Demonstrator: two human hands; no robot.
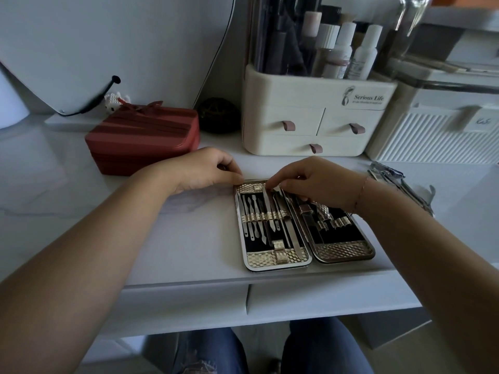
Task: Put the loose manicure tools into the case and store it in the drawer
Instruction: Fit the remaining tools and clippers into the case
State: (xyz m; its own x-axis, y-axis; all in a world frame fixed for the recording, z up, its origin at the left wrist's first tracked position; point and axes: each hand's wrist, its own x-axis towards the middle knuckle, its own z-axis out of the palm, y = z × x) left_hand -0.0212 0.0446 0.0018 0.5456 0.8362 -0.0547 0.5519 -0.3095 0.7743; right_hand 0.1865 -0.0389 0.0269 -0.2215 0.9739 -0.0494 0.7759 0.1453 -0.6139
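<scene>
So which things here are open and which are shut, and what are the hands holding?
Case: open flat on the desk, some tools strapped in.
Left hand: holds the case's top corner.
Right hand: pinches a long metal tool at the case's top.
Loose tools: lying out on the desk, right of the case.
Red box: shut.
Small drawers: all three shut.
Desk drawers: shut.

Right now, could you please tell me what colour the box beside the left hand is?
The box is red with striped bands; head view.
</scene>
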